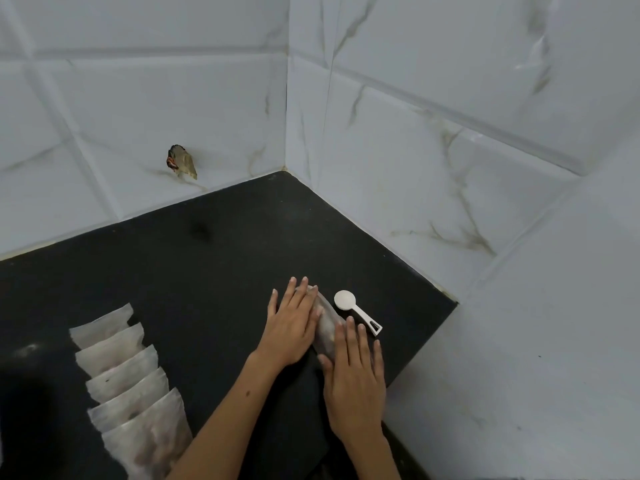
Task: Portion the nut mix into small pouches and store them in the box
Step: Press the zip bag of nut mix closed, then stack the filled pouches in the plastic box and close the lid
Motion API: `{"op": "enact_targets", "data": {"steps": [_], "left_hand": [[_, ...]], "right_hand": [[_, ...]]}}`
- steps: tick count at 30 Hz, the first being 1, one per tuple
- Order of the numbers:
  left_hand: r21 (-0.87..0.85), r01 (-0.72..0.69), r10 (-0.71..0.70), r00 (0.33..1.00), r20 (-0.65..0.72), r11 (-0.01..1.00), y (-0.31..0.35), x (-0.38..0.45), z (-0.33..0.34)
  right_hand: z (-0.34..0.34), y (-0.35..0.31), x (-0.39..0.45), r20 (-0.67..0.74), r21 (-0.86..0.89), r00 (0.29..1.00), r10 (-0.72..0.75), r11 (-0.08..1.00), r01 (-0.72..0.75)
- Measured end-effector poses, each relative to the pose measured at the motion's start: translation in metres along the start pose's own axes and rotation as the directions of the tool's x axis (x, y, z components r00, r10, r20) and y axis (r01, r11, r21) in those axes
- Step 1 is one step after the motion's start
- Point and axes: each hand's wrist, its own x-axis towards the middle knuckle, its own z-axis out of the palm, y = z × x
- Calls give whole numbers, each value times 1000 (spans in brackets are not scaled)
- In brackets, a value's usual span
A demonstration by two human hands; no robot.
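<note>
A black counter (214, 271) in a tiled corner carries a row of overlapping filled pouches (128, 386), one pouch (327, 327) under flat hands, and a white measuring spoon (356, 311) just beside it

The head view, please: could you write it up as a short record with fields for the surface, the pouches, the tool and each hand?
surface: black counter in a corner of white marbled wall tiles
pouch in work: one pouch lying flat between the hands
left hand: left hand flat, fingers straight, pressing the pouch's left side
right hand: right hand flat, fingers straight, pressing its near end
other pouches: row of overlapping pouches at left
tool: white scoop, right of the pouch, untouched
box: not in view
</note>
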Motion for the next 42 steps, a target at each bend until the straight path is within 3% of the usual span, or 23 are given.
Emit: {"op": "enact_targets", "data": {"steps": [7, 11, 15, 21, 23, 26, 28, 29, 32, 35, 38, 42], "left_hand": [[36, 60, -63, 996, 71, 998, 4, -3, -4], [-249, 95, -140, 976, -169, 964, 13, -23, -22], [-515, 74, -302, 877, -375, 854, 20, -65, -63], [-680, -100, -507, 590, -628, 726, -5, -155, -139], [-655, -130, -553, 430, -714, 744, -26, -188, -168], [-654, -85, -642, 135, -755, 751, -70, -240, -207], [-713, -59, -714, 16, -700, 699, -103, -271, -223], [-751, -59, -752, -12, -659, 658, -119, -285, -229], [-863, -80, -867, -26, -498, 498, -171, -311, -234], [-936, -112, -941, 23, -337, 332, -216, -320, -227], [-970, -124, -967, 122, -226, 211, -243, -313, -210], [-987, -133, -949, 289, -126, 91, -265, -295, -196]], "right_hand": [[0, 5, 1, 107, 49, 994, -2, 999, -4], [-20, 8, 8, 192, 138, 981, -33, 990, 6], [-57, -16, 10, 197, 329, 979, -47, 944, -21], [-88, -90, 19, 169, 565, 931, -324, 806, 178], [-93, -122, 18, 171, 630, 897, -408, 745, 218], [-94, -174, 11, 190, 676, 837, -513, 687, 268], [-93, -208, 6, 201, 714, 807, -556, 646, 268], [-91, -225, 3, 203, 736, 794, -572, 625, 262], [-84, -275, -6, 224, 775, 769, -599, 588, 232], [-73, -326, -14, 261, 785, 751, -606, 586, 201], [-58, -372, -18, 313, 769, 760, -569, 621, 149], [-37, -416, -13, 381, 738, 827, -414, 675, -2]]}}
